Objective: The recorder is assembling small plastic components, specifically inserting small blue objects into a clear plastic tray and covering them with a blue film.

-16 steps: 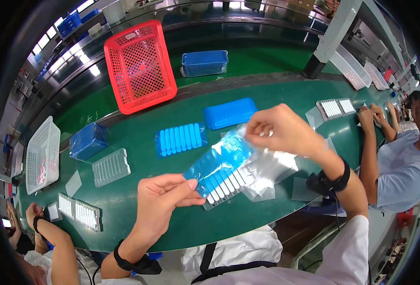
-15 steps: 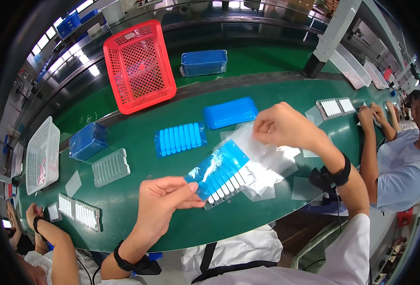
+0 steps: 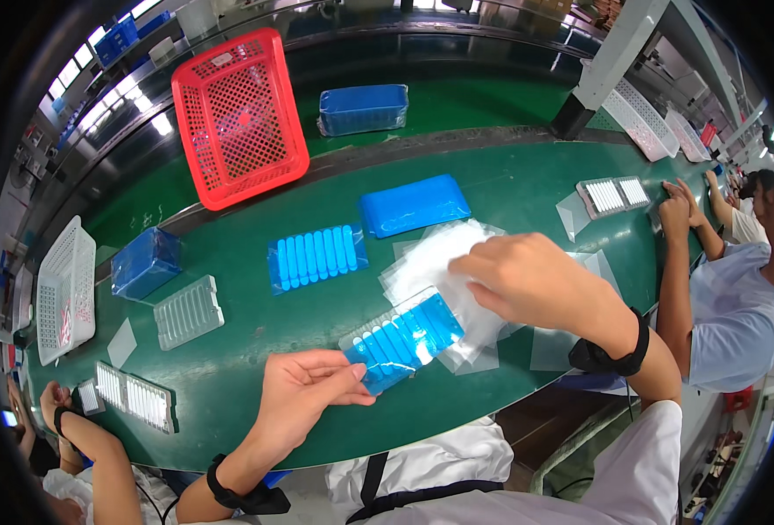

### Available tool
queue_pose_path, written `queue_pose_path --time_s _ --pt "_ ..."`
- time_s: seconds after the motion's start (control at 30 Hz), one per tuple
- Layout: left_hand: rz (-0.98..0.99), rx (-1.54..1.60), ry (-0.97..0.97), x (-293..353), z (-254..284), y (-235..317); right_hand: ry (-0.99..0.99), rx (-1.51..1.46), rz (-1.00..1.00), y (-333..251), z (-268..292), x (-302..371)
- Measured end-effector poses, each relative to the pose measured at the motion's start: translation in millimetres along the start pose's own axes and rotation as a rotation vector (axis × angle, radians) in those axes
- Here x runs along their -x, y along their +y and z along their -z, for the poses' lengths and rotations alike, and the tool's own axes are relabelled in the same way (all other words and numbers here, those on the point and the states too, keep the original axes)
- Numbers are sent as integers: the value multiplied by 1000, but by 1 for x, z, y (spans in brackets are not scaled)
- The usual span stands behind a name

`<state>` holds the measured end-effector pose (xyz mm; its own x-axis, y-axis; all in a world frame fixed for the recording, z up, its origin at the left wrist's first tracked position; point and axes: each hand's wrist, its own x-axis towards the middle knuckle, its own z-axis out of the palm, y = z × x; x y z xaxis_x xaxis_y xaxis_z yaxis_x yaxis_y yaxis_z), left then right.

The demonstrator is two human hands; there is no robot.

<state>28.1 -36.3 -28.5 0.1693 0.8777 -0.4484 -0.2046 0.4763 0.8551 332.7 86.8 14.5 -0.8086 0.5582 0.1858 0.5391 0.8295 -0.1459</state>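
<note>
While the left hand (image 3: pixel 304 394) pinches the near end of a blue ribbed tray (image 3: pixel 402 337) just above the green table (image 3: pixel 229 367), the right hand (image 3: pixel 527 280) lies curled, knuckles up, gripping thin clear plastic bags (image 3: pixel 435 262) at the tray's far end.

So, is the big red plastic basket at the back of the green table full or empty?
Empty: through the red plastic basket only its own mesh floor shows, with nothing lying inside.
</note>
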Motion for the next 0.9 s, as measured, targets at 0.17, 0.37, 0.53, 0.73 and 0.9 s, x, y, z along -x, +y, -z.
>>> queue_pose_path --time_s 0.17,0.37,0.53,0.73,0.9 --pt "4 12 0 -2 -2 0 3 -74 61 -5 9 -6" --pt "18 6 -4 -2 2 -1 -29 -35 192 -6 -19 -13" --pt "-11 21 -18 -3 1 -3 -38 49 181 -10 -20 -18" --pt "-17 47 -4 -3 4 -4 -107 -2 233 -11 0 -20" --pt "-16 51 -39 -5 2 -4 -109 -91 252 -11 -14 -9"
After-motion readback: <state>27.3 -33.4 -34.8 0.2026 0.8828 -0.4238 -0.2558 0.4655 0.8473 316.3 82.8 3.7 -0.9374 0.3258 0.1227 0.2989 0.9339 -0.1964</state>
